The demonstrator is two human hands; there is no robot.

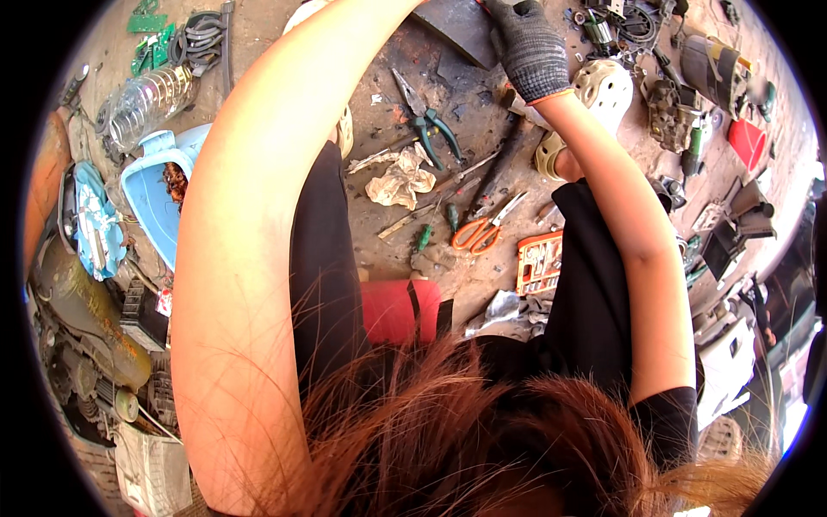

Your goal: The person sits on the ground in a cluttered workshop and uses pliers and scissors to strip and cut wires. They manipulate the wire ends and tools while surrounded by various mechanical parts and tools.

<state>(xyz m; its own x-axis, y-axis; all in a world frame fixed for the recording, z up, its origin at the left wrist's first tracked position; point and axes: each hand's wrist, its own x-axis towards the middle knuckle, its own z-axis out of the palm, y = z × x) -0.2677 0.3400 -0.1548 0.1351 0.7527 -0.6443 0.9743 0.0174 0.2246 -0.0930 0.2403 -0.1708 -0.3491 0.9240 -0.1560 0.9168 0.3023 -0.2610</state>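
Observation:
My left forearm point(250, 189) reaches up past the top edge, so my left hand is out of the picture. At the top my right hand point(530, 53) wears a dark grey knitted glove. Its fingers are curled in beside a dark flat panel point(457, 28); what they hold is cut off by the edge. Below the panel lie pliers point(425, 119) with dark teal handles, jaws slightly apart. A crumpled pale cloth point(401, 178) lies nearby. Closer to me are orange-handled scissors point(476, 235), a small green-handled tool point(423, 238) and an orange case of small bits point(541, 263).
On the left stand a blue plastic container point(146, 194), a clear plastic bottle point(146, 108) and green circuit boards point(153, 50). Machine parts point(676, 112) and a red scoop-like piece point(747, 144) litter the right. Something red point(388, 310) shows between my legs.

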